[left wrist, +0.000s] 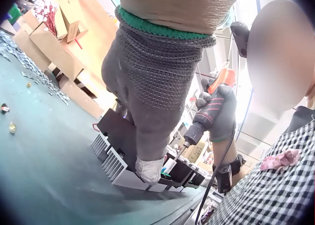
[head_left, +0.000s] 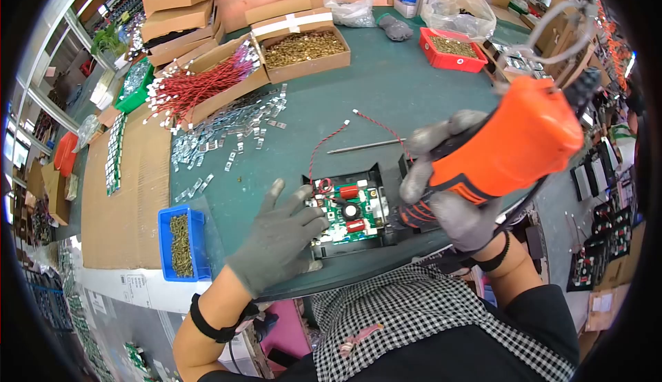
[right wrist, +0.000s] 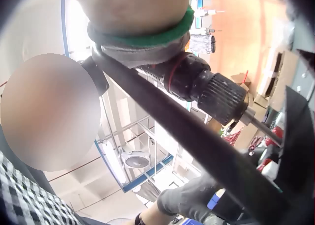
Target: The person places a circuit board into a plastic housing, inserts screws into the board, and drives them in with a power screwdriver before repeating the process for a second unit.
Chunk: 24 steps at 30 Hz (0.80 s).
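Observation:
A green circuit board [head_left: 338, 229] with red parts sits in a black housing [head_left: 352, 247], finned along one side in the left wrist view. My gloved left hand [head_left: 274, 238] rests at its left end, fingers spread and mostly straight. Its thumb [left wrist: 149, 170] presses on the housing's near edge. In my gloved right hand [head_left: 470, 222] I grip an orange and black power drill [head_left: 514, 141]. The drill's chuck [right wrist: 222, 98] carries a long bit [right wrist: 266, 131] that points down at the board. Two twisted red wires lead from the housing area.
A metal rod [head_left: 365, 147] lies behind the housing. To the left are a blue bin [head_left: 203, 247] of screws and scattered metal clips [head_left: 207, 141]. Cartons of red wires [head_left: 196, 92] and brass parts [head_left: 303, 49] stand behind, with a red bin [head_left: 452, 51] at the back right.

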Motion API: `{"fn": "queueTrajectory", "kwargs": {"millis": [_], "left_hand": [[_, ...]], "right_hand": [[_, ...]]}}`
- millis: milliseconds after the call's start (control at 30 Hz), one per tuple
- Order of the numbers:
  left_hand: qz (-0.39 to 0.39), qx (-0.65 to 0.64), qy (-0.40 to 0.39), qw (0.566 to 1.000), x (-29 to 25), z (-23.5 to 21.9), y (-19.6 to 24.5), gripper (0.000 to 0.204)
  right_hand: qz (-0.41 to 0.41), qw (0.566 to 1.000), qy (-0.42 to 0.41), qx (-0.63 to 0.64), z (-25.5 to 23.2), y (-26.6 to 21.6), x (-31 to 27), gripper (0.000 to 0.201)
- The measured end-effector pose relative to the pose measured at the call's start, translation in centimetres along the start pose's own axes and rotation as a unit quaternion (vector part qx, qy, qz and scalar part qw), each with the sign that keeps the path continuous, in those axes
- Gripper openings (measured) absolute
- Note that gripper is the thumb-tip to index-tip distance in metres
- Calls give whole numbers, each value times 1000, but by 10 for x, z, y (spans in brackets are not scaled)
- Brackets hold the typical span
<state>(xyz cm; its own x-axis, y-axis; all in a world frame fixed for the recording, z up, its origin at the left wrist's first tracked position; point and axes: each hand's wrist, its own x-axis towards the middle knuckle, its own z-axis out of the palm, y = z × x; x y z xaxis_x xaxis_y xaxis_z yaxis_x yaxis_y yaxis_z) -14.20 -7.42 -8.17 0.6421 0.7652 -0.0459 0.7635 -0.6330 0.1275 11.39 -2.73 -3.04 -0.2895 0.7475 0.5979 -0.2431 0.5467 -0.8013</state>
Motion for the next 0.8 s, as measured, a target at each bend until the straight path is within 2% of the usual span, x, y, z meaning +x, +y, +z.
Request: {"fn": "queueTrajectory", "kwargs": {"millis": [33, 67, 167, 200, 300, 400, 500, 600, 667, 800], "left_hand": [[-7, -13, 2, 1000, 0, -1, 1, 63], [-11, -13, 1, 1000, 0, -1, 2, 62], [-23, -13, -2, 1000, -1, -2, 4, 63], [-24, -12, -3, 1000, -1, -2, 4, 63], [-32, -19, 0, 999, -1, -2, 6, 65], [-35, -32, 9, 999, 0, -5, 8, 65], [-42, -34, 9, 998, 1, -7, 9, 64], [-47, -29, 0, 998, 3, -7, 10, 64], [-48, -22, -10, 999, 4, -8, 10, 65], [-56, -18, -19, 998, 4, -8, 12, 68]], "right_hand": [[-1, 1000, -5, -8, -2, 5, -3, 61], [-38, 993, -43, -108, -10, 11, -1, 60], [-11, 994, -34, -102, -6, 14, -2, 57], [23, 999, 5, -49, 1, 12, -2, 56], [80, 996, 42, 9, 2, 10, -2, 56], [19, 997, -7, -73, -7, 22, -1, 59], [-30, 980, -52, -191, -11, 18, 3, 59], [-57, 971, -102, -207, -13, 20, 5, 53], [-64, 971, -110, -203, -12, 24, 4, 52], [-39, 970, -69, -228, 0, 26, -6, 55]]}}
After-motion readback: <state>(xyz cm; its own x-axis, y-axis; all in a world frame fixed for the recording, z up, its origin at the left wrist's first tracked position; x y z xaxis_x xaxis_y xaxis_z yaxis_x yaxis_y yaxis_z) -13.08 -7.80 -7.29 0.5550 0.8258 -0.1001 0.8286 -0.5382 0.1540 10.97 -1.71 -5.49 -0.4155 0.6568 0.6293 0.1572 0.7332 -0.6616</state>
